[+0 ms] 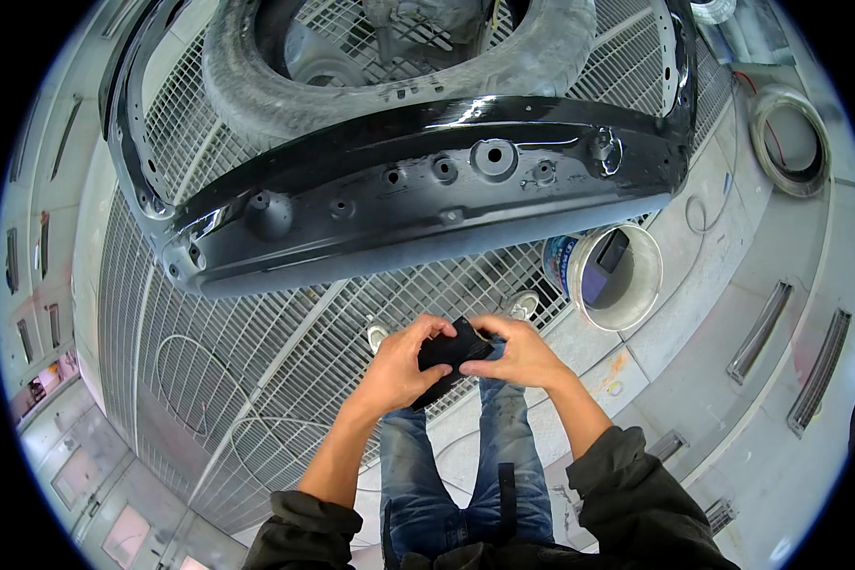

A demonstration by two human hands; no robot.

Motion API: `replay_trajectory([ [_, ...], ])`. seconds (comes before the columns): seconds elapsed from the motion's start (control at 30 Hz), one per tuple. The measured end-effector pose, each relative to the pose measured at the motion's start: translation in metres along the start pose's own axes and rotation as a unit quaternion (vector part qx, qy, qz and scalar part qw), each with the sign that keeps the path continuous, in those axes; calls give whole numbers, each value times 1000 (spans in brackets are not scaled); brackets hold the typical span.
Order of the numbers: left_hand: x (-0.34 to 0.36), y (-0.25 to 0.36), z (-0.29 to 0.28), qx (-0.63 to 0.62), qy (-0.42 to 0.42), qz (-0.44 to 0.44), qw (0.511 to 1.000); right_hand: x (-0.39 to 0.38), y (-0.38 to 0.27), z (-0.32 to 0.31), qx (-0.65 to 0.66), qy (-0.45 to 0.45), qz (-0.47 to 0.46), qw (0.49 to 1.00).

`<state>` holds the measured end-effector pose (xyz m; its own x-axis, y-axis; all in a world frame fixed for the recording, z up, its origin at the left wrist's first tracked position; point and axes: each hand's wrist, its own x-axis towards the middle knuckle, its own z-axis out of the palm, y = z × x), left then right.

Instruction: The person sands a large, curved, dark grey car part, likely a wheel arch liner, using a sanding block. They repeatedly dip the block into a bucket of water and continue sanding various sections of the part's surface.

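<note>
My left hand (pixel 396 369) and my right hand (pixel 522 355) come together in front of my legs, both gripping a black sheet (pixel 439 353) that looks like sandpaper. The sheet seems folded or bent, with a thumb of each hand lying across it. Just beyond my hands is a large black car body panel (pixel 380 211), probably a tailgate frame, with several holes in it. Its top strip is glossy, its lower face duller, and the near edge greyish.
A worn tyre (pixel 247 104) lies behind the panel. At the right, a white bucket (pixel 654 294) holds a dark flat piece (pixel 613 252) and greyish liquid. Metal grating (pixel 209 332) covers the floor, with a thin hose (pixel 242 432) looped over it. Another ring-shaped roll (pixel 769 104) lies far right.
</note>
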<state>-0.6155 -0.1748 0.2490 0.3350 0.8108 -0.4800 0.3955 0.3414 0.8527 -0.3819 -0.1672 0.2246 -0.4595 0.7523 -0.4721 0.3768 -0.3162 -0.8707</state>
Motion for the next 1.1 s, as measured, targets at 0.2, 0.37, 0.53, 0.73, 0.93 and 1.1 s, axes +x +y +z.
replay_trajectory([
  [0.2, 4, 1, -16, -38, 93, -57, 993, 1, 10, 2, 118, -24, 134, 984],
  [0.37, -4, -27, -23, -183, 7, -207, 961, -1, 13, 8, 243, 56, 146, 957],
  [0.53, -12, -31, -27, -244, -22, -213, 946, -5, 12, 2, 303, 10, 101, 948],
  [0.73, -14, -27, -31, -287, -33, -270, 918, -10, 13, -9, 361, -42, 123, 923],
  [0.93, -17, -24, -32, -310, -68, -199, 927, -10, 17, -14, 371, -42, 148, 916],
  [1.1, -17, -17, -32, -394, -44, -199, 896, -9, 16, -24, 381, -42, 77, 921],
])
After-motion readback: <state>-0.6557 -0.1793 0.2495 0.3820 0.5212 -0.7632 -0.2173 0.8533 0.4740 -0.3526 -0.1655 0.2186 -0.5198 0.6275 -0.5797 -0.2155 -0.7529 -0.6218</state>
